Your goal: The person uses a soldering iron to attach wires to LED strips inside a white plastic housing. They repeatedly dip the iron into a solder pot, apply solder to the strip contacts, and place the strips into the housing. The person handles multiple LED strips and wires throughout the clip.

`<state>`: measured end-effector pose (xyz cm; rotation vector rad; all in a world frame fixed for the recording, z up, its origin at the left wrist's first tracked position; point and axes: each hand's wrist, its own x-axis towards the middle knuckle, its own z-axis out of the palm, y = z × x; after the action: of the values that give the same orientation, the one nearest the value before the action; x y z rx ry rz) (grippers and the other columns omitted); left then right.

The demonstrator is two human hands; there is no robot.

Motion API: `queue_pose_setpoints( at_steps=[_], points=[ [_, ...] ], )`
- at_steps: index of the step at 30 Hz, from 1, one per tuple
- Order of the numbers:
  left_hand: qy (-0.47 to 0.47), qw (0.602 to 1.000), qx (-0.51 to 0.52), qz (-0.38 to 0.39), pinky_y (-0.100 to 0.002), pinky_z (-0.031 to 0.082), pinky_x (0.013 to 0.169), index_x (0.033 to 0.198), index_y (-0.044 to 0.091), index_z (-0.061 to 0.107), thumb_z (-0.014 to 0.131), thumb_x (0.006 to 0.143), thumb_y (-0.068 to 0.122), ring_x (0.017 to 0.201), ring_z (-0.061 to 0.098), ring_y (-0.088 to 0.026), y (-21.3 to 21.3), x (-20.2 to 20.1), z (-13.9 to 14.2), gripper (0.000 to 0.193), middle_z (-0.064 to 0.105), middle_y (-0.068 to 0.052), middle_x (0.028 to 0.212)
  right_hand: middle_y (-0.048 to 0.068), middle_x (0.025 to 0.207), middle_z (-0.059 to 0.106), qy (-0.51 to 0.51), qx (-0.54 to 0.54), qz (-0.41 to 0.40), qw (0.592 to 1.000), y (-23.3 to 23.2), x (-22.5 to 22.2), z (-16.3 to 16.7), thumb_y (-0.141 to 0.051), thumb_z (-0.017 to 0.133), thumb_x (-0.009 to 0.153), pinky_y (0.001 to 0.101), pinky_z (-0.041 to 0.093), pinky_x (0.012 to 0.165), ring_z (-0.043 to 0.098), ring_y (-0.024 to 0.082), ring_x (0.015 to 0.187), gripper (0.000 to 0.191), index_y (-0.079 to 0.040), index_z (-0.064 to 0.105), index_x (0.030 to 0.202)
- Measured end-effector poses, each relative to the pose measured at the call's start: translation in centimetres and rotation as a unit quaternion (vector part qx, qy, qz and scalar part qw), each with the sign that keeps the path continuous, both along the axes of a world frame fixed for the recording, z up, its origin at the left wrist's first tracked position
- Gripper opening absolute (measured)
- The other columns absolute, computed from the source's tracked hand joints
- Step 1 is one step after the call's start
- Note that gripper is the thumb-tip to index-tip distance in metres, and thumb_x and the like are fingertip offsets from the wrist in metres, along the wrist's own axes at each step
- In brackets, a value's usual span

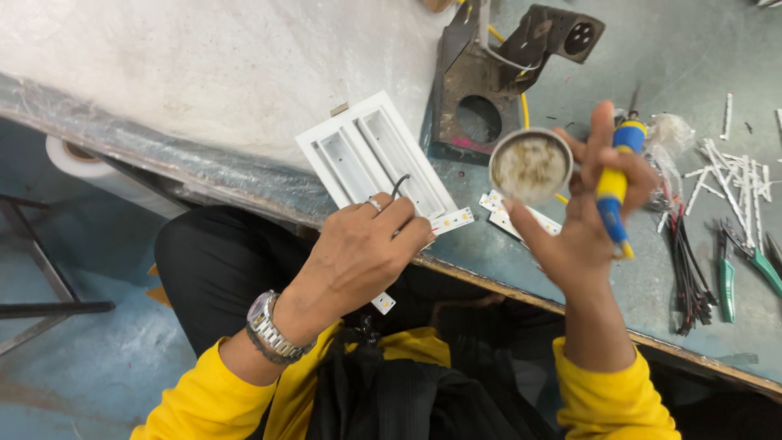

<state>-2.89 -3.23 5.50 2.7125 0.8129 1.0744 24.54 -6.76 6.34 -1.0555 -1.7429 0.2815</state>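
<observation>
Left hand [358, 253] pinching a white LED strip [450, 221] w/ black wire at the bench edge, over the white tray [371, 155]. Right hand [590, 216] gripping a blue/yellow soldering iron [612, 191] + small round tin [530, 166], raised above the bench.

No labels, signs or screens in view, one round shallow metal tin [531, 166] with pale crusted contents at about one o'clock from centre, pinched in the right hand [588, 213], a clear plastic bag [669, 134] crumpled at two o'clock
</observation>
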Motion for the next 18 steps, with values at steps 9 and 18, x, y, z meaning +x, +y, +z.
queue_pose_setpoints(
  at_steps=[9, 18],
  points=[
    [-0.044, 0.999, 0.002, -0.005, -0.036, 0.048, 0.06, 0.09, 0.008, 0.067, 0.075, 0.088, 0.018, 0.074, 0.06, -0.022, 0.0, 0.1, 0.2, 0.013, 0.058, -0.005, 0.084, 0.022, 0.173, 0.028, -0.086, -0.083, -0.156, 0.981, 4.3, 1.8, -3.3, -0.001, 0.086, 0.084, 0.0378, 0.046, 0.119, 0.056, 0.023, 0.14, 0.08, -0.013, 0.026, 0.135],
    [-0.049, 0.998, -0.035, -0.027, -0.038, 0.05, 0.074, 0.095, 0.005, 0.067, 0.074, 0.09, 0.013, 0.085, 0.059, -0.025, -0.2, -0.9, -0.6, 0.012, 0.059, -0.008, 0.095, 0.019, 0.165, 0.039, 0.026, -0.014, 0.016, 0.999, -0.7, -1.4, -2.4, 0.011, 0.076, 0.098, 0.0459, 0.052, 0.116, 0.06, 0.036, 0.139, 0.062, -0.015, 0.028, 0.128]
  ],
)
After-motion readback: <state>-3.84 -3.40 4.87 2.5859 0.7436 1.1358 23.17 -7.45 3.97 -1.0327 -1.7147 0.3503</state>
